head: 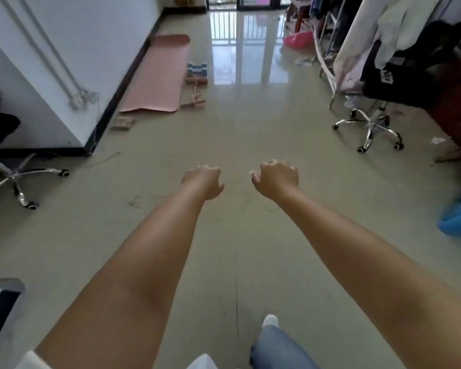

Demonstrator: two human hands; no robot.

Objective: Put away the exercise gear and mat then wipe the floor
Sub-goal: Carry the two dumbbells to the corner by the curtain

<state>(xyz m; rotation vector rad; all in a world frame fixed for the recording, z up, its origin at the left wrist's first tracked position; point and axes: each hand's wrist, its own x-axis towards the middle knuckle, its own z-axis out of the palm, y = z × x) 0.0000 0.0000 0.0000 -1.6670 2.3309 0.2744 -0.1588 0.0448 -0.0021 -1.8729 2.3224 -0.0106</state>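
Floor: the glossy beige tiled floor [250, 134] runs the length of the room toward a glass door at the far end, whose bars reflect in the shine.
Wall: a white wall with a dark skirting [96, 49] lines the left side.
Clothes rack: a crowded rack of hanging garments [399, 35] fills the right side.
Mat: the flat pink rectangular exercise mat [160, 75] lies unrolled on the floor, its long axis running alongside the left wall and pointing away toward the far door; its near edge curls up slightly.
Chairs: a chrome five-star chair base on castors [370, 129] stands at right under a dark heap of clothes, and a black office chair with a chrome base [14, 171] at left.
Gear: a blue-and-white ridged foam block [197, 69] sits just beside the mat's right edge, and the pink handled resistance cord [196, 91] trails from it toward the viewer, lengthwise like the mat.
Small block: a little tan patterned block [123, 123] rests near the wall corner, just short of the mat.
Hands: the left hand [204, 182] and the right hand [276, 179] reach forward side by side over the floor, well short of the mat, fingers loosely curled, both with nothing in them.
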